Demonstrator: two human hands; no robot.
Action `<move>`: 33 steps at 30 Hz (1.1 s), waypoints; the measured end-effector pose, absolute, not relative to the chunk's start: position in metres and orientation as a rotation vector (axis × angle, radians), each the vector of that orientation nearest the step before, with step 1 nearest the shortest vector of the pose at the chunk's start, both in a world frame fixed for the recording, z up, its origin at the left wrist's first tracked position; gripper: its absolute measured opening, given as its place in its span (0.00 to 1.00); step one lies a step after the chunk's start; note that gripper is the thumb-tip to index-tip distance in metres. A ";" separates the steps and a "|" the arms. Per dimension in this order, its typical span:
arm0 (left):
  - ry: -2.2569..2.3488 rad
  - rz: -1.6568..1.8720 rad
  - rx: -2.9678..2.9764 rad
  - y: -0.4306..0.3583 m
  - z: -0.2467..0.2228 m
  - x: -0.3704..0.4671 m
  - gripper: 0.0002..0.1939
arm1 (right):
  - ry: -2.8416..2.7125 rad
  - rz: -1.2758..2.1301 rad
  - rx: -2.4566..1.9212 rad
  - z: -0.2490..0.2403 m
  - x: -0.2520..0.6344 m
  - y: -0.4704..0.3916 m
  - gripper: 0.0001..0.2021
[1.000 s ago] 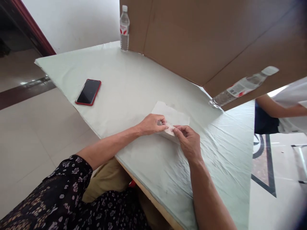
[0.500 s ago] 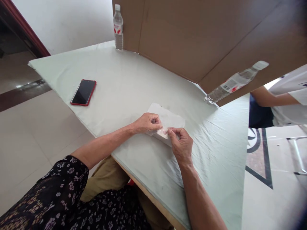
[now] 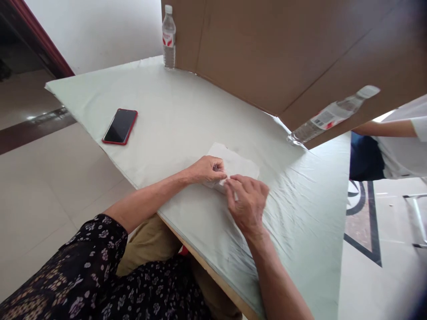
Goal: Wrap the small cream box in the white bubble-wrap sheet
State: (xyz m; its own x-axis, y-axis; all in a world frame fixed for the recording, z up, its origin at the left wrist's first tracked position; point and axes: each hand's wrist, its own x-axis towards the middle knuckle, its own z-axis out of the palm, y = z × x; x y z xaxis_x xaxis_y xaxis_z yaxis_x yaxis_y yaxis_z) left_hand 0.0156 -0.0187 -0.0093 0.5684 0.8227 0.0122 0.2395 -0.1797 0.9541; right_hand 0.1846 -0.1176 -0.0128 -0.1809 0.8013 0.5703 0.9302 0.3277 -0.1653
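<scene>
A thin white sheet (image 3: pixel 238 163), like paper or cloth, lies on the pale green tablecloth (image 3: pixel 160 120). My left hand (image 3: pixel 207 170) pinches something at the near edge of this sheet; the item between its fingertips is too small to name. Right beside it, my right hand (image 3: pixel 246 200) has its thumb and fingers bent together, blurred by motion, with the fingertips almost touching those of my left hand. Whatever the right fingers hold is hidden.
A black phone with a red case (image 3: pixel 120 126) lies at the left. A brown board (image 3: pixel 267 53) stands along the far side, with an upright water bottle (image 3: pixel 169 40) and a leaning-looking bottle (image 3: pixel 330 116) against it. A person's arm (image 3: pixel 387 129) shows at the right.
My right hand has moved left, over the small pale piece with a reddish mark that showed between the hands, and its fingers have shifted. The left hand keeps its pinch. The view has shifted slightly.
</scene>
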 end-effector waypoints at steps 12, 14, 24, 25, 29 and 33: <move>1.453 0.458 1.907 -0.028 0.006 -0.030 0.29 | -2.244 -0.436 -1.527 -0.017 0.176 -0.115 0.11; 1.482 0.406 1.830 -0.029 0.009 -0.032 0.31 | -2.253 -0.452 -1.541 -0.015 0.174 -0.114 0.10; 1.304 0.521 1.180 -0.032 0.017 0.001 0.07 | -2.283 -0.462 -1.568 -0.010 0.168 -0.113 0.08; 1.292 0.544 1.142 -0.033 0.018 0.006 0.07 | -2.283 -0.473 -1.564 -0.010 0.168 -0.114 0.08; 1.266 0.563 1.137 -0.037 0.021 0.024 0.07 | -2.231 -0.465 -1.527 -0.011 0.168 -0.115 0.12; 1.222 0.584 1.211 -0.038 0.024 0.031 0.07 | -2.213 -0.420 -1.519 -0.011 0.169 -0.116 0.08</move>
